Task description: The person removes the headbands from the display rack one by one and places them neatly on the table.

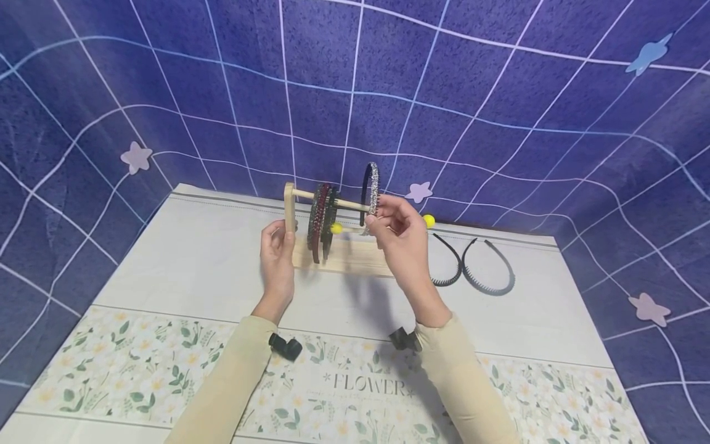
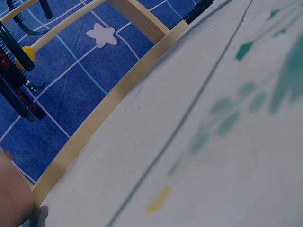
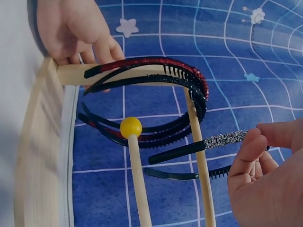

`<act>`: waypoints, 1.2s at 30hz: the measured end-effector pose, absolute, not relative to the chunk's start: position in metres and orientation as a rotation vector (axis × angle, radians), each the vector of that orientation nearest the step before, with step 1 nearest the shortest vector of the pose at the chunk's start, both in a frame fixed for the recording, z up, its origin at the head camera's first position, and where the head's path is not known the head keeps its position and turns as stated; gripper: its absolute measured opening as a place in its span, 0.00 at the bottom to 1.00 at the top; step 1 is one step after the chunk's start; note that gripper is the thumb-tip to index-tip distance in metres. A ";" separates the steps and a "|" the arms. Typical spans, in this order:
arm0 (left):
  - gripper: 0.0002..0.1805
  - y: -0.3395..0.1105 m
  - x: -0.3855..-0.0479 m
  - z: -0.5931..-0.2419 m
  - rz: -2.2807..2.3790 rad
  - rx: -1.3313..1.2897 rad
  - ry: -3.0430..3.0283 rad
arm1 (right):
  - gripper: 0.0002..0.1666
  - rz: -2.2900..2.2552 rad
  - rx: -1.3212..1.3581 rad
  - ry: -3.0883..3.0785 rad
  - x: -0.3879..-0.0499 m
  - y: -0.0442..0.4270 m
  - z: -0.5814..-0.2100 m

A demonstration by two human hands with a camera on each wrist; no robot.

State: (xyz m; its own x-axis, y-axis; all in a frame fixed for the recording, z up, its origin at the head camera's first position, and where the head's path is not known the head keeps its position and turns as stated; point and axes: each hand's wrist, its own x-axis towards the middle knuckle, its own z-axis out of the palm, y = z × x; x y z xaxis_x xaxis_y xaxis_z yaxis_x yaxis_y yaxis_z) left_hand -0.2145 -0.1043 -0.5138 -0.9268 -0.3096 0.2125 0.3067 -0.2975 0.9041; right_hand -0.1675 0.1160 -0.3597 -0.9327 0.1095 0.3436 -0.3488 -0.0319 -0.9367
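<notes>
My left hand [image 1: 277, 262] grips the upright post [image 1: 289, 213] of a wooden rack; only part of this hand [image 2: 14, 194] enters the left wrist view. Between my right thumb and fingers [image 1: 407, 250] is pinched a silver glittery headband [image 1: 374, 179], standing around the upper rod [image 1: 349, 204]. In the right wrist view the band [image 3: 225, 139] crosses the rod [image 3: 203, 189], its two dark ends pointing away from my right hand [image 3: 270, 175]. Several dark and red headbands [image 3: 165, 61] hang together on the rack near the post. The rod's tip is hidden in the right wrist view.
The rack's wooden base [image 1: 355, 259] lies on the white table cover [image 1: 211, 246]. A lower rod has a yellow ball [image 1: 336, 228] on its end; another yellow ball [image 1: 429, 221] shows beyond my right hand. Two dark headbands [image 1: 505, 285] lie on the right.
</notes>
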 end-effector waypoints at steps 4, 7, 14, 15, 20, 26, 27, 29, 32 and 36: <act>0.15 -0.104 -0.213 -0.512 -2.267 -0.013 -1.585 | 0.21 2.041 0.253 -1.911 -0.168 0.120 -0.358; 0.15 -0.105 -0.213 -0.511 -2.268 -0.026 -1.597 | 0.20 2.041 0.251 -1.898 -0.169 0.123 -0.358; 0.15 -0.105 -0.213 -0.512 -2.253 -0.019 -1.597 | 0.20 2.039 0.234 -1.888 -0.167 0.129 -0.355; 0.15 -0.105 -0.213 -0.512 -2.253 -0.020 -1.595 | 0.20 2.038 0.230 -1.887 -0.166 0.130 -0.354; 0.15 -0.104 -0.214 -0.512 -2.263 -0.029 -1.571 | 0.20 2.036 0.219 -1.868 -0.165 0.136 -0.353; 0.15 -0.105 -0.214 -0.514 -2.260 -0.021 -1.580 | 0.19 2.016 0.223 -1.850 -0.164 0.144 -0.353; 0.15 -0.105 -0.214 -0.514 -2.261 -0.018 -1.578 | 0.19 2.006 0.223 -1.851 -0.165 0.145 -0.354; 0.14 -0.105 -0.214 -0.513 -2.263 -0.013 -1.577 | 0.18 1.993 0.226 -1.855 -0.165 0.149 -0.354; 0.14 -0.105 -0.214 -0.513 -2.267 -0.012 -1.574 | 0.18 1.983 0.221 -1.855 -0.165 0.154 -0.353; 0.15 -0.105 -0.214 -0.513 -2.268 -0.009 -1.574 | 0.19 1.980 0.203 -1.849 -0.163 0.161 -0.350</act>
State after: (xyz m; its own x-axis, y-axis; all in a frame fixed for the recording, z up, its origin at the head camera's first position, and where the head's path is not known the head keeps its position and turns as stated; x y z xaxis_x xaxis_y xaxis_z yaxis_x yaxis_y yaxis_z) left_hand -0.2140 -0.1045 -0.5130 -0.9282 -0.3020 0.2173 0.3091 -0.3011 0.9021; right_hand -0.1626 0.1606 -0.3504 -0.9003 0.2031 0.3849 -0.3978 -0.0255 -0.9171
